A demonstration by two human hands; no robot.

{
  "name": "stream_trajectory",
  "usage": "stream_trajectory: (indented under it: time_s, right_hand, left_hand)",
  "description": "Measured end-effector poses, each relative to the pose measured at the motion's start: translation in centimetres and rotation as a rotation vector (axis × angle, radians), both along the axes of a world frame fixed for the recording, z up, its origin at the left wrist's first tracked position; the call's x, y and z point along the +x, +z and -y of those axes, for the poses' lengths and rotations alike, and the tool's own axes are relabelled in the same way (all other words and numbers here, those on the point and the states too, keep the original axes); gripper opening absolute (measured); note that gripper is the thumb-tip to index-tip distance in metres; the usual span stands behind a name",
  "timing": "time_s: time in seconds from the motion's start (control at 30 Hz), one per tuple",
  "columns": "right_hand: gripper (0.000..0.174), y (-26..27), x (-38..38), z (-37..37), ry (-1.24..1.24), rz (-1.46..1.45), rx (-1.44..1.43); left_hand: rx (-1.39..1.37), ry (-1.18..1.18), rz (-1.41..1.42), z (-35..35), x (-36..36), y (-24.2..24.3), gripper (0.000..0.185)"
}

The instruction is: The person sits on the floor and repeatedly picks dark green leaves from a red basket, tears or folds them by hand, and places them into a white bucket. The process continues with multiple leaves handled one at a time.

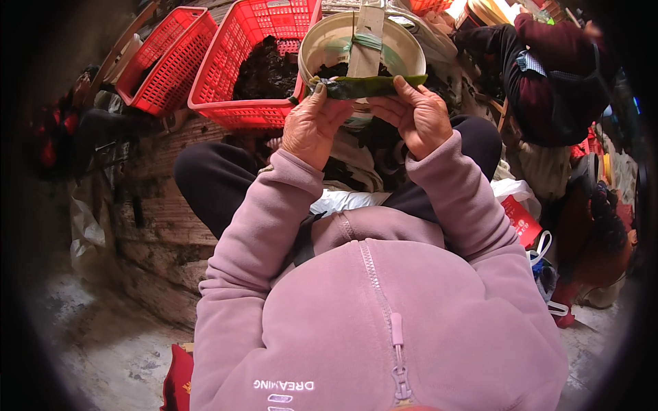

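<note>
Between my two hands stretches a dark green strip of what looks like kelp (367, 87), level and glossy. My left hand (311, 123) pinches its left end between thumb and fingers. Near its right end, my right hand (414, 118) grips it the same way, thumb on top. Just behind the strip stands a round whitish bucket (411, 49). A flat wooden board (366, 56) lies across the bucket's mouth, bound with green cord (366, 40). Dark seaweed-like pieces show low inside the bucket, partly hidden by the strip and board.
Left of the bucket, a red plastic crate (218, 77) holds a dark wet heap (267, 72). A second red crate (169, 61) stands farther left. Wooden planks (159, 200) lie at left. Another person (555, 77) sits at upper right. Bags, one red (520, 221), lie by my right side.
</note>
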State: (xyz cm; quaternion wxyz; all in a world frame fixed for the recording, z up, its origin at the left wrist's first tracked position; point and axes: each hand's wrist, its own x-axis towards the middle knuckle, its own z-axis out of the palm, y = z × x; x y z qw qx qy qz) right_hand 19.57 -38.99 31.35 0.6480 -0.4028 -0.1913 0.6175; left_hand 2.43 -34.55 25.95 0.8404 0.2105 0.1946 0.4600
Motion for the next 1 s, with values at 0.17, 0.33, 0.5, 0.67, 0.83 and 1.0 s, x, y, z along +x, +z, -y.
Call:
stream_trajectory:
  time_s: [0.17,0.33,0.5,0.67,0.83,1.0]
  right_hand:
    - [0.023,-3.1,1.5,0.1,-0.03,-0.154,0.002]
    - [0.019,-4.0,2.7,0.3,0.05,-0.171,0.023]
    - [0.017,-3.8,1.8,0.2,-0.018,0.344,0.416]
    - [0.016,-4.0,-0.2,-1.6,0.166,0.249,0.489]
    - [0.017,-4.5,0.6,-1.4,0.203,0.195,0.14]
    - [0.015,-5.6,2.6,-1.6,0.481,-0.032,0.096]
  left_hand:
    - [0.058,0.012,0.135,-1.0,0.4,-0.2,0.026]
    - [0.05,-0.057,-0.222,-0.7,0.9,1.8,0.015]
    - [0.383,-0.228,-0.522,0.6,1.7,2.8,0.015]
    - [0.967,-0.085,-0.896,0.9,2.6,3.4,0.008]
    - [1.415,0.384,-1.282,1.1,2.0,4.3,0.012]
    - [1.339,0.337,-1.056,0.3,1.9,4.4,0.032]
